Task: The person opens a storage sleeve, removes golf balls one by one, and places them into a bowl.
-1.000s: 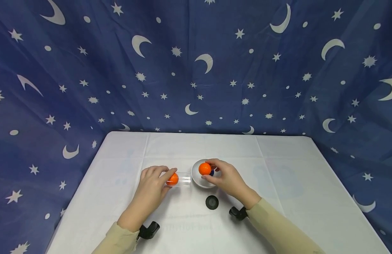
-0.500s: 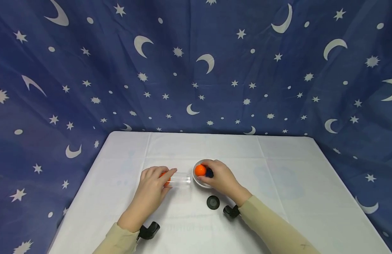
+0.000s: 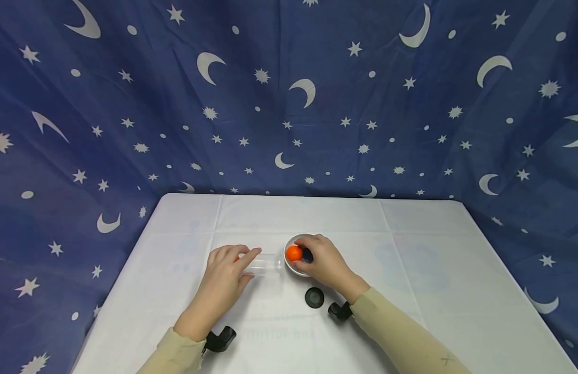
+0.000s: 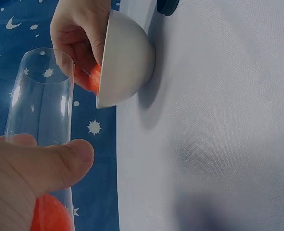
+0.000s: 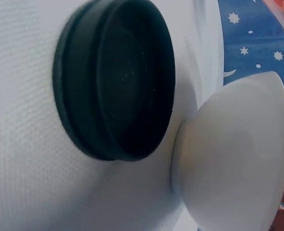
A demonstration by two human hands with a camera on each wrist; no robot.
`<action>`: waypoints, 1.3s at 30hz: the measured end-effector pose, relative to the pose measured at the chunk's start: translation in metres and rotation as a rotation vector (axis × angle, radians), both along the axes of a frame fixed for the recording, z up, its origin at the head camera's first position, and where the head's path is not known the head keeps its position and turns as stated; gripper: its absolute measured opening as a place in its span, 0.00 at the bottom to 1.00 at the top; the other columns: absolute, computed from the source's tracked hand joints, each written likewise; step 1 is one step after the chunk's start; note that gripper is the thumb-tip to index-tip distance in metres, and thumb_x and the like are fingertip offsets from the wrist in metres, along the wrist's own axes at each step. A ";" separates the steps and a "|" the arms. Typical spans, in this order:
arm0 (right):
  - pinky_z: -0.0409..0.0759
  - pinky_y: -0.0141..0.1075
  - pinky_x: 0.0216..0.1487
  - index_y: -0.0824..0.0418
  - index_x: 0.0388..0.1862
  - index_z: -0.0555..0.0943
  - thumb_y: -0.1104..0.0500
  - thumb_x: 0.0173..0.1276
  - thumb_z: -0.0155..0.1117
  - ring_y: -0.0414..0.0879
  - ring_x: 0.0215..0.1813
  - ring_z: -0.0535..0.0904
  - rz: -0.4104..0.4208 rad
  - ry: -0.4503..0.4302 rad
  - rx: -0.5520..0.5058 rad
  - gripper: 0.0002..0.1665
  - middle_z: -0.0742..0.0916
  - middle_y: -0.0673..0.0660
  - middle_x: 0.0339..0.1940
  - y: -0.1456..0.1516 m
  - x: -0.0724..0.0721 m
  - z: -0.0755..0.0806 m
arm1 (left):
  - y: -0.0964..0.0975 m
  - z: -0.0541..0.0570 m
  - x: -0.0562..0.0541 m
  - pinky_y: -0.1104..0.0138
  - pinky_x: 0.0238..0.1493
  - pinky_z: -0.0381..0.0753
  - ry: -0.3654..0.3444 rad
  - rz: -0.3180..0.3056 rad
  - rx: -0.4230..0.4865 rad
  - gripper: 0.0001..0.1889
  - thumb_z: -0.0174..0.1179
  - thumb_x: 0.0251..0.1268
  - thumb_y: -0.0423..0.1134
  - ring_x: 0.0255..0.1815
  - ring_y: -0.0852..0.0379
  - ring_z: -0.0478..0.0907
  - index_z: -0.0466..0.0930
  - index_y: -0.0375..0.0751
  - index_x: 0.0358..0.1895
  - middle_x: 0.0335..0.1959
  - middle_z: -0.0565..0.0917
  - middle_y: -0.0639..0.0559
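Note:
My left hand (image 3: 222, 280) grips a clear tube (image 3: 268, 264) that lies sideways, its open end toward the bowl. Inside the tube is an orange ball (image 4: 50, 214), mostly covered by the hand in the head view. A small white bowl (image 5: 233, 149) stands right of the tube's mouth. My right hand (image 3: 330, 266) reaches into it, thumb and fingers around another orange ball (image 3: 294, 253). Beside that ball, partly under the fingers, a dark blue ball (image 3: 307, 254) shows in the bowl.
A round black cap (image 3: 314, 297) lies on the white-covered table (image 3: 410, 249) in front of the bowl, hollow side up. A blue curtain (image 3: 251, 130) with moons and stars hangs behind the table.
My right hand has moved slightly left and down into the bowl with its orange ball. The ball in the tube has slid left, deeper under my left hand, which stays in place.

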State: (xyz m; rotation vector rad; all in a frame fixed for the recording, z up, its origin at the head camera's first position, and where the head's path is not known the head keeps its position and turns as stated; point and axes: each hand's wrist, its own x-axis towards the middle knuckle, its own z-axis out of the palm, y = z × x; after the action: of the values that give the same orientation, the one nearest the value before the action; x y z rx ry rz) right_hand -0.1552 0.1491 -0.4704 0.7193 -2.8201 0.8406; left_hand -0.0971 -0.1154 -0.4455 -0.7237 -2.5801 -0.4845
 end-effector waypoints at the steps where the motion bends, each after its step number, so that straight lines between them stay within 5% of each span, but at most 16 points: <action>1: 0.74 0.38 0.54 0.53 0.52 0.82 0.49 0.57 0.73 0.42 0.48 0.75 -0.006 -0.016 -0.002 0.24 0.84 0.46 0.48 0.001 0.001 0.001 | 0.000 0.000 0.000 0.50 0.55 0.64 -0.002 0.000 -0.001 0.33 0.77 0.43 0.33 0.50 0.43 0.72 0.79 0.49 0.59 0.49 0.78 0.49; 6: 0.75 0.39 0.54 0.53 0.54 0.82 0.48 0.59 0.72 0.42 0.51 0.74 -0.021 -0.033 -0.035 0.24 0.83 0.47 0.46 0.005 0.005 0.008 | 0.000 -0.001 0.000 0.50 0.55 0.64 -0.008 0.004 -0.012 0.33 0.77 0.44 0.34 0.51 0.44 0.72 0.79 0.49 0.59 0.49 0.78 0.49; 19: 0.75 0.38 0.55 0.56 0.52 0.82 0.48 0.56 0.75 0.38 0.51 0.74 0.067 0.092 -0.103 0.27 0.82 0.44 0.48 0.012 0.018 0.020 | 0.002 -0.001 -0.001 0.50 0.54 0.64 0.011 -0.013 0.005 0.33 0.77 0.42 0.33 0.50 0.43 0.71 0.79 0.48 0.59 0.48 0.78 0.48; 39: 0.81 0.43 0.47 0.60 0.56 0.79 0.44 0.58 0.73 0.47 0.47 0.78 0.213 0.045 -0.229 0.32 0.83 0.53 0.47 0.009 0.031 0.009 | 0.011 0.001 -0.001 0.49 0.55 0.65 0.000 -0.021 -0.024 0.33 0.78 0.43 0.36 0.51 0.43 0.72 0.79 0.50 0.59 0.49 0.78 0.49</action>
State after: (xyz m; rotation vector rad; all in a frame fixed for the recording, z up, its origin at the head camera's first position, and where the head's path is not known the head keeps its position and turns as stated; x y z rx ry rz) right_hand -0.1246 0.1578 -0.4615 0.9985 -2.5814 1.1415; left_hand -0.0983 -0.1040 -0.4446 -0.7599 -2.5844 -0.4610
